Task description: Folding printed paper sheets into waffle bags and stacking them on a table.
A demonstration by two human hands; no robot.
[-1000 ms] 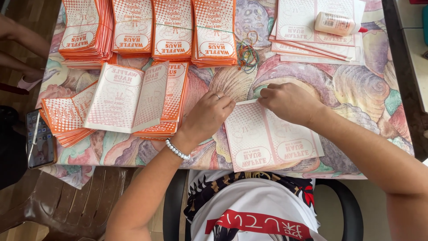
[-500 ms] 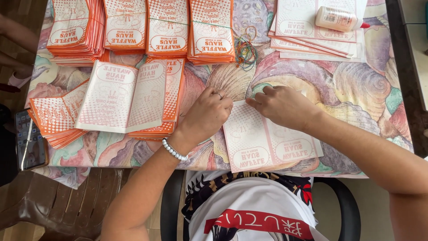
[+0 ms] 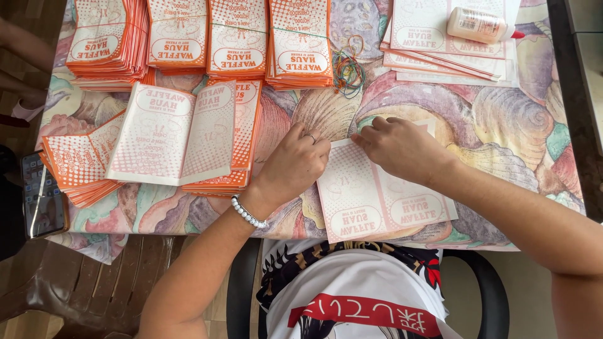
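Flat paper bag (image 3: 377, 201): thin, rectangular, white with pale orange dot print and oval emblems, lying on the table edge nearest the seated person, directly over the shell-pattern tablecloth (image 3: 502, 119). Top edge of bag under both hands.

Left hand (image 3: 295, 160): fingers curled, tips pressing down on bag's upper left corner; not closed around anything. Ring on one finger, white bead bracelet (image 3: 248, 213) at wrist.

Right hand (image 3: 396, 147): knuckles bent, fingertips pinching or pressing the bag's top edge; exact grip hidden under the hand, cannot tell.

Left of bag: one opened-out bag sheet (image 3: 173, 135), creased down the middle, resting on a low stack of orange-edged bags (image 3: 242, 144). Further left, a fanned, slumped stack (image 3: 78, 166), then a smartphone (image 3: 41, 204), glossy, dark, at the table's edge.

Beyond bag, far side of table: four neat bundled stacks (image 3: 239, 41), crisp orange edges. Loose coloured rubber bands (image 3: 347, 66) tangled beside them. Up and right of bag: flat unglued sheets (image 3: 433, 44) with a plastic glue bottle (image 3: 480, 25), cylindrical, red tip, lying on its side on top.
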